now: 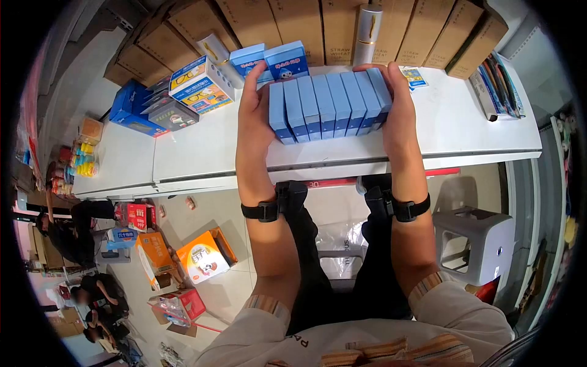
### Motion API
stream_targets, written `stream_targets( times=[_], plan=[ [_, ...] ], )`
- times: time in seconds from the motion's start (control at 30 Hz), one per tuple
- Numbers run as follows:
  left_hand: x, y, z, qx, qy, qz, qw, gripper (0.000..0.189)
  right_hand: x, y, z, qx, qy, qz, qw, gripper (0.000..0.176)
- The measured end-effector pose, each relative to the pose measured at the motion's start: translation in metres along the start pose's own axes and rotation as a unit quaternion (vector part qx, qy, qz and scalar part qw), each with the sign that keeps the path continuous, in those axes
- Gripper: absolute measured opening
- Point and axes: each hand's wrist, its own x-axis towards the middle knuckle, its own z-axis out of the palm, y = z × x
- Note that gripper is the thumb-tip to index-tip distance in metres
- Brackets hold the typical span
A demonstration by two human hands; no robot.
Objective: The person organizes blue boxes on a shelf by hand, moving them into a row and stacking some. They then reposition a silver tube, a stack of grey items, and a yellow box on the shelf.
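A row of several small light-blue boxes stands side by side at the front of the white shelf top. My left hand presses on the row's left end and my right hand on its right end, so the row is squeezed between my palms. Behind the row, near my left fingertips, two blue boxes with printed fronts stand upright. A small printed packet lies just right of my right fingers.
Brown cartons line the back, with silver cylinders before them. Printed boxes stand left, booklets right. Below are a grey stool and an orange carton. People sit at lower left.
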Motion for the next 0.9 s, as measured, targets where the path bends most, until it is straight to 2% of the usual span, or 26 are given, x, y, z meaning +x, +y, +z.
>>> stream_targets(
  times=[0.13,0.23,0.43,0.53,0.73,0.9],
  plan=[
    [-0.001,0.003,0.001,-0.001,0.006,-0.013,1.000,0.049,-0.001,-0.001,0.000,-0.007,-0.002,-0.002,1.000,0.058],
    [0.000,-0.001,0.000,0.029,0.008,0.015,0.999,0.047,-0.001,-0.001,0.000,-0.005,-0.003,-0.005,1.000,0.058],
    [0.001,0.003,0.002,-0.067,-0.022,0.005,0.998,0.043,-0.001,-0.001,0.001,-0.004,0.000,-0.007,1.000,0.059],
    [0.000,0.003,0.000,0.007,-0.053,0.023,0.998,0.047,-0.001,0.001,0.001,-0.007,-0.001,-0.008,1.000,0.060],
    [0.005,-0.004,-0.004,-0.042,-0.072,0.034,0.996,0.050,0.001,0.002,-0.002,-0.015,-0.011,0.001,1.000,0.060],
    [0.008,-0.009,-0.006,0.003,-0.071,0.034,0.997,0.053,-0.003,-0.002,0.004,-0.023,0.012,-0.008,1.000,0.060]
  ],
)
